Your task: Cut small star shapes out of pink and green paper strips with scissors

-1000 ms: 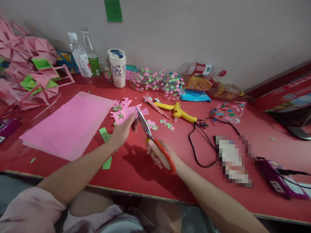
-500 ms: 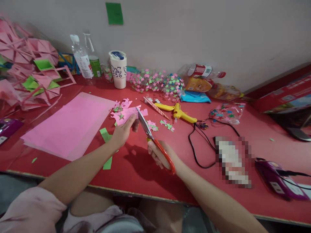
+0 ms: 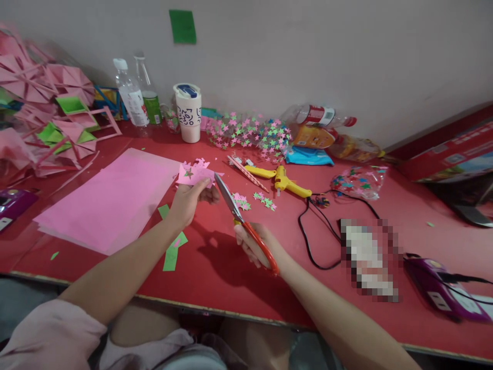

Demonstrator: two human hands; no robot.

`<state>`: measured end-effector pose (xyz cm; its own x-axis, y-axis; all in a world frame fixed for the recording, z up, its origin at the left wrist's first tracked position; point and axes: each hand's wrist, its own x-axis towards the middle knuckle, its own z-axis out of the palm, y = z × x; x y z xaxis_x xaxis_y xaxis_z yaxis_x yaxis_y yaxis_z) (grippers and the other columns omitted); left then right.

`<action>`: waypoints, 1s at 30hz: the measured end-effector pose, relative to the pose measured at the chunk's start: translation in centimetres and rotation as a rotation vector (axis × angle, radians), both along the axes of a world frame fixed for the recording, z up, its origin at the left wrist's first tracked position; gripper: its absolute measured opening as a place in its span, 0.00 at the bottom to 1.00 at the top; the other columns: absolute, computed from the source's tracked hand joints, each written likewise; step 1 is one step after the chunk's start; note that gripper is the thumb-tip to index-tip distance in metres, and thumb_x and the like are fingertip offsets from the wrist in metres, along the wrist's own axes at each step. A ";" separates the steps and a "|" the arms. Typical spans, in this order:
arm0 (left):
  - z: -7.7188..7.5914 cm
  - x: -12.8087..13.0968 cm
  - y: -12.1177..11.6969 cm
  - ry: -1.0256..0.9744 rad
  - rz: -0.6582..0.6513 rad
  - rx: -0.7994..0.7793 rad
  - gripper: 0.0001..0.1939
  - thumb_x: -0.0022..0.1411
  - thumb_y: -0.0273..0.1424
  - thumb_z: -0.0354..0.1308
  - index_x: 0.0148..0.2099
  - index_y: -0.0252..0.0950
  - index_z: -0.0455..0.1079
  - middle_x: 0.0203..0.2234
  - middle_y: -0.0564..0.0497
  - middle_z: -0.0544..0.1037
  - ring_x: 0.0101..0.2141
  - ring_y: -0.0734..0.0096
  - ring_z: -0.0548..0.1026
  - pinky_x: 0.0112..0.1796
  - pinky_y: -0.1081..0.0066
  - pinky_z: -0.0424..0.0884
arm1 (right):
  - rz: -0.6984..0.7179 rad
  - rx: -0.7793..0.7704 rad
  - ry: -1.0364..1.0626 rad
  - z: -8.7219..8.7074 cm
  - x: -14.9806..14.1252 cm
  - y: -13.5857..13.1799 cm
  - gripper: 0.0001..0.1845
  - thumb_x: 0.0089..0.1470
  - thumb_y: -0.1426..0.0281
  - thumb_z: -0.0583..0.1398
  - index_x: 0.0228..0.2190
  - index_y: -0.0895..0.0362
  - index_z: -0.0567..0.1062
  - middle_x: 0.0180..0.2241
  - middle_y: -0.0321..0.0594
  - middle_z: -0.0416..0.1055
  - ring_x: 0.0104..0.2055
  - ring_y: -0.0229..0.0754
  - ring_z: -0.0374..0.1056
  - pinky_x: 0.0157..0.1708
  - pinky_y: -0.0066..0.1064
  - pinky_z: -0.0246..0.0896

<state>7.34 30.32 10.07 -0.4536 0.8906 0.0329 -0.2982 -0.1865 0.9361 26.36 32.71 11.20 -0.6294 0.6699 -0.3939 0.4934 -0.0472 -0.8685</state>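
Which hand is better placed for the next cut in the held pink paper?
Right, I'd say: the right hand holds the scissors, their tips beside the pink paper, while the left hand grips that paper.

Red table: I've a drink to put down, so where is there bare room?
Near you, between the green strips and right hand; also, bar a green scrap, between the small star bag and purple case, right of the black cable. Crowded: along the wall, with bottles and cup.
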 end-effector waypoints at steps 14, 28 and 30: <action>0.3 -0.8 0.5 -0.026 0.015 0.061 0.16 0.51 0.32 0.63 0.19 0.35 0.61 0.13 0.58 0.63 0.18 0.84 0.61 0.22 0.77 0.58 | 0.032 0.052 0.013 -0.1 0.3 0.3 0.26 0.50 0.45 0.57 0.21 0.55 0.62 0.10 0.25 0.53 0.09 0.30 0.52 0.12 0.24 0.49; 0.4 -1.5 0.6 0.102 0.040 0.084 0.12 0.50 0.28 0.61 0.20 0.35 0.62 0.13 0.58 0.63 0.18 0.82 0.60 0.22 0.76 0.57 | 0.061 -0.011 -0.018 0.1 0.4 0.9 0.26 0.50 0.45 0.56 0.21 0.54 0.62 0.08 0.24 0.54 0.08 0.30 0.51 0.11 0.24 0.50; 0.5 -1.4 0.5 0.057 0.026 0.076 0.12 0.50 0.28 0.61 0.20 0.35 0.63 0.13 0.58 0.64 0.18 0.82 0.61 0.21 0.77 0.58 | 0.045 -0.034 -0.013 0.0 0.3 0.7 0.26 0.50 0.45 0.56 0.21 0.54 0.62 0.08 0.24 0.53 0.08 0.30 0.50 0.11 0.23 0.49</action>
<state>5.95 30.83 10.52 -0.4720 0.8724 0.1268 -0.2385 -0.2649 0.9343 26.65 33.43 11.15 -0.6530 0.6275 -0.4240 0.5068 -0.0539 -0.8604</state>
